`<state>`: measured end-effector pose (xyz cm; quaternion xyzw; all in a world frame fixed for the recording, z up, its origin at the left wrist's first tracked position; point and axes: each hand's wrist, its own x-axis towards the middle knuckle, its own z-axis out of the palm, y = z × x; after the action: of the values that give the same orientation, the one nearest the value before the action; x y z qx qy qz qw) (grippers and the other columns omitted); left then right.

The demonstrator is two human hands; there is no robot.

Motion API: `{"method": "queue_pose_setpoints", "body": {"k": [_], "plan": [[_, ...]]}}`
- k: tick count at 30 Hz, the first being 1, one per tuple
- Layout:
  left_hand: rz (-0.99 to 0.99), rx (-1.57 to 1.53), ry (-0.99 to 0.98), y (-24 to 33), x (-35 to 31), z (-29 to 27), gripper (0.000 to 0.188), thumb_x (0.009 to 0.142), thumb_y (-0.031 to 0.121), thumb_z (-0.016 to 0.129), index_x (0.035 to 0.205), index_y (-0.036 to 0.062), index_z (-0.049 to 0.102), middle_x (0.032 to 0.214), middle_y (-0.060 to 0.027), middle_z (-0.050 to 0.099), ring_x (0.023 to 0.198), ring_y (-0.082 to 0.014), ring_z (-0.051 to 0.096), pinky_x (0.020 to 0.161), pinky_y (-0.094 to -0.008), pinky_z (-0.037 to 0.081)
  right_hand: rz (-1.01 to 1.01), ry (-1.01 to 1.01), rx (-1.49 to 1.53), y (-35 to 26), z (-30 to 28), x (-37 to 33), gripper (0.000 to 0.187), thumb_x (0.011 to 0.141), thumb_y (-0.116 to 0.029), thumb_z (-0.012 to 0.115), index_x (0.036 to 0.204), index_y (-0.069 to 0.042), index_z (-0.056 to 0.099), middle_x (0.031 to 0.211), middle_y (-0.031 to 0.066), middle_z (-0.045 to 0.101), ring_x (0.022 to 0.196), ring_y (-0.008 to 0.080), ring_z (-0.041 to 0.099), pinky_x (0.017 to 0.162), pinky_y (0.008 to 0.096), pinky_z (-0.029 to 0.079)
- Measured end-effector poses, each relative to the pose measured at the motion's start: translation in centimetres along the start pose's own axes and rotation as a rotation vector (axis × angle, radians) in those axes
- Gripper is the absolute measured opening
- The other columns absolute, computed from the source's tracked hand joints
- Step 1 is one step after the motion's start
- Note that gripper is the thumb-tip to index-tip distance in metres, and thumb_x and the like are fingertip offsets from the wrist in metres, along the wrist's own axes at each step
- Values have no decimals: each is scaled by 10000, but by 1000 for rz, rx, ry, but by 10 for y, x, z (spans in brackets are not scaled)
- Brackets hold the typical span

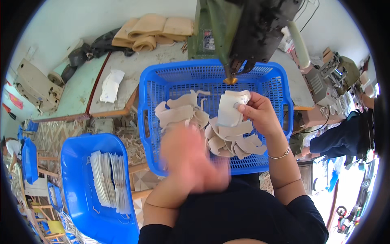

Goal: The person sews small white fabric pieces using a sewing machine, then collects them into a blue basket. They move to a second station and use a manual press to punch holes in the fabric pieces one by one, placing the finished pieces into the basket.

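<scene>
In my right hand [260, 112] is a pale, curved cut piece [231, 109] with a small dark mark, pinched at its right edge between thumb and fingers. My left hand [191, 156] is smeared by motion over the near left part of a blue plastic basket [215, 63]; its fingers cannot be made out. Inside the basket lie several loose cream-coloured cut pieces [174, 116], curved and overlapping. Above the held piece hangs the brass-coloured tip [230, 81] of a dark green machine [215, 28].
A deep blue bin [73, 162] at the left holds bundled stacks of white strips [106, 179]. On the worktable [95, 87] lie a white piece [112, 86] and rolled tan sheets [156, 30]. Scraps litter the floor. At the far right, another person's dark clothing [341, 136] shows.
</scene>
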<state>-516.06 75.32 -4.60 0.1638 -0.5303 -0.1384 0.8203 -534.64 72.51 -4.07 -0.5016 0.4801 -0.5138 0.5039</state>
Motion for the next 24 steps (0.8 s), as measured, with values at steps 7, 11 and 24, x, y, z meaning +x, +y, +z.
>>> {"method": "queue_pose_setpoints", "body": {"k": [7,11,24], "plan": [[-909,-8,-617,-74,6,24,165,825,175,617,876,19,600,799,-20,585,728,-73,511,662,-225,413,-11,57,5,-5,-11,8,178,772,-146,677,863,-8,612,695,-12,569,580,43,469,522,179,375],[-863,3,-545,-78,4,37,161,809,170,633,825,11,616,748,-25,596,705,-81,516,638,-229,419,14,80,145,0,-19,10,171,788,-166,666,836,-14,606,687,-10,563,581,47,479,528,181,386],[-708,125,-477,-87,2,42,160,796,157,652,787,3,607,728,-35,597,692,-86,521,622,-221,410,21,102,221,6,-21,19,180,804,-191,656,816,-18,604,679,1,567,588,59,502,541,185,405]]}}
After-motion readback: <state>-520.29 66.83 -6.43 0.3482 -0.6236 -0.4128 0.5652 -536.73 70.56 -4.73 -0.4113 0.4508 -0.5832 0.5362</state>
